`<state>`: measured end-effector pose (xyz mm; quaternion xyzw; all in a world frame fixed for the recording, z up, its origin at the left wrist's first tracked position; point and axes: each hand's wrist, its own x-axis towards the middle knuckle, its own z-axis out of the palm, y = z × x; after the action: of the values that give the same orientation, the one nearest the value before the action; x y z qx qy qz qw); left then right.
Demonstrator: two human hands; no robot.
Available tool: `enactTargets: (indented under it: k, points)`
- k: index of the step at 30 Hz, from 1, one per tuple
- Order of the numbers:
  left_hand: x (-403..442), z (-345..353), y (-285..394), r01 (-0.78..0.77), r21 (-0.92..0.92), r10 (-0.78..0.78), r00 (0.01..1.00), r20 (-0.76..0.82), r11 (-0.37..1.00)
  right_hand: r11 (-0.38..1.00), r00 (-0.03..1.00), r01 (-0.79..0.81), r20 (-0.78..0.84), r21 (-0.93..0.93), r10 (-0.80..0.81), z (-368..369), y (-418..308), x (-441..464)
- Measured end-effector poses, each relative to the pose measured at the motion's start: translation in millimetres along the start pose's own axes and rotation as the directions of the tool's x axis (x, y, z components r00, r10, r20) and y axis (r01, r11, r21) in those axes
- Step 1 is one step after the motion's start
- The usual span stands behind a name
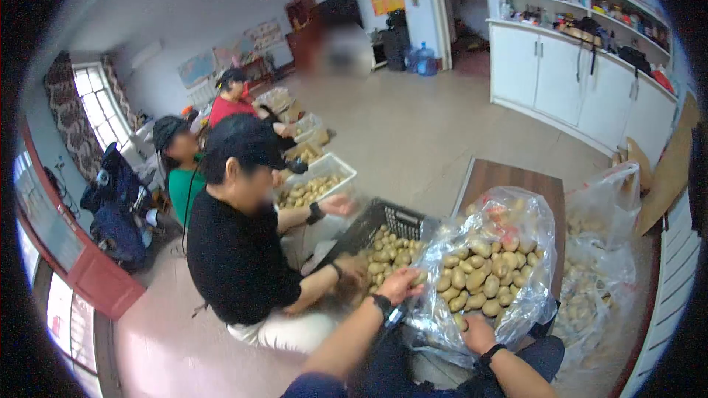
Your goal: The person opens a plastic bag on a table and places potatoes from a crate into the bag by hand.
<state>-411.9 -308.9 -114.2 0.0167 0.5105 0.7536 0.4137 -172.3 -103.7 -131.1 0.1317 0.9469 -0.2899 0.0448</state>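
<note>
At the near edge of the clear bag (431,333), the right hand (479,334) is gripping 1 oval fruit (461,322), while beside the black crate (402,211) the left hand (400,285) is closing its fingers around another, light pressure best sparing both skins.

Pale floor (413,125), crates (400,213), plastic bags (599,274)

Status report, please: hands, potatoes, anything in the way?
Left hand at bag's crate-side edge, right hand at its near edge. Potatoes heaped in open bag. Co-worker's hand close by, at crate.
</note>
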Motion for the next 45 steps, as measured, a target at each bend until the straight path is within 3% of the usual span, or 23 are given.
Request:
enactTargets:
  k: [1, 2, 4, 7, 12, 14, 18, 20, 23, 26, 27, 29, 30, 31, 33, 36, 37, 38, 39, 41, 43, 44, 45]
  points:
    - [-8, 6, 4, -0.031, -0.052, 0.026, 0.995, -0.096, 0.998, 1.0, 0.999, 0.015, -0.05, -0.01, -0.016, 6, 3, 1]
    - [1, -9, -1, -0.048, 0.043, 0.052, 0.996, -0.077, 0.998, 0.999, 0.995, 0.035, -0.091, -0.019, -0.036, 10, 4, 0]
    - [-6, -7, 3, -0.093, -0.002, 0.091, 0.985, -0.146, 0.996, 0.998, 0.997, 0.056, -0.054, -0.002, -0.056, 7, -1, 1]
    - [-1, -19, 5, -0.056, -0.065, 0.047, 0.991, -0.129, 0.996, 0.997, 0.996, 0.07, -0.053, -0.034, -0.072, 11, 4, 4]
    - [-15, -13, 20, -0.043, -0.071, 0.023, 0.966, -0.259, 0.997, 0.974, 0.971, 0.216, -0.093, -0.073, -0.222, 12, -1, 5]
    - [-6, -28, 17, -0.03, -0.075, 0.01, 0.967, -0.256, 0.997, 0.987, 0.993, 0.115, 0.01, -0.112, -0.114, 3, -9, 6]
    - [8, -43, 5, -0.075, -0.16, 0.02, 0.947, -0.32, 0.984, 0.975, 0.993, 0.118, 0.046, -0.188, -0.111, 15, 2, 16]
    - [6, -47, 10, -0.033, -0.086, 0.002, 0.942, -0.336, 0.996, 0.972, 0.994, 0.093, 0.073, -0.216, -0.079, 9, -3, 14]
    - [4, -61, 14, 0.011, -0.146, -0.046, 0.97, -0.237, 0.989, 0.968, 0.99, 0.138, 0.045, -0.211, -0.131, 14, -1, 17]
    - [6, -73, 6, -0.055, 0.014, 0.056, 0.911, -0.408, 0.998, 0.974, 0.994, 0.104, 0.063, -0.202, -0.093, 13, -6, 18]
    - [23, -104, -17, -0.263, 0.47, 0.403, 0.887, -0.226, 0.842, 0.97, 0.995, 0.097, 0.057, -0.224, -0.086, 13, -4, 19]
    - [12, -86, -2, -0.136, 0.076, 0.155, 0.919, -0.364, 0.988, 0.965, 0.993, 0.11, 0.066, -0.238, -0.097, 14, -5, 20]
    - [7, -76, 5, -0.091, -0.135, 0.026, 0.907, -0.421, 0.987, 0.962, 0.993, 0.103, 0.076, -0.251, -0.087, 7, -11, 15]
    - [10, -89, -7, -0.289, 0.31, 0.388, 0.859, -0.333, 0.906, 0.959, 0.994, 0.095, 0.081, -0.267, -0.076, 3, -14, 15]
    - [11, -103, -15, -0.444, 0.671, 0.659, 0.747, -0.089, 0.594, 0.952, 0.994, 0.099, 0.065, -0.289, -0.084, 8, -7, 20]
    - [15, -92, -15, -0.288, 0.545, 0.481, 0.839, -0.252, 0.787, 0.946, 0.996, 0.089, 0.011, -0.311, -0.09, 11, 3, 20]
    - [16, -92, -13, -0.384, 0.594, 0.578, 0.798, -0.171, 0.707, 0.949, 0.998, 0.07, 0.016, -0.308, -0.069, 10, 2, 20]
    - [13, -98, -7, -0.185, 0.946, 0.52, 0.854, 0.021, 0.266, 0.95, 0.999, 0.051, 0.02, -0.307, -0.047, 8, 1, 20]
    - [4, -98, 5, -0.068, 0.945, 0.441, 0.872, 0.212, -0.32, 0.951, 0.999, 0.041, 0.006, -0.306, -0.041, 10, 1, 21]
    - [-2, -86, 2, -0.188, 0.945, 0.56, 0.829, 0.007, 0.266, 0.945, 0.998, 0.061, 0.012, -0.321, -0.06, 15, 4, 20]
    - [3, -91, 0, -0.115, 0.981, 0.566, 0.804, 0.184, -0.156, 0.943, 1.0, 0.026, 0.025, -0.331, -0.018, 12, 2, 19]
    - [8, -91, -1, -0.182, 0.775, 0.492, 0.851, -0.184, 0.605, 0.941, 0.999, -0.002, 0.048, -0.338, 0.02, 11, 2, 20]
    - [9, -88, 1, -0.149, 0.084, 0.169, 0.911, -0.377, 0.985, 0.941, 0.999, -0.005, 0.044, -0.338, 0.021, 8, 1, 19]
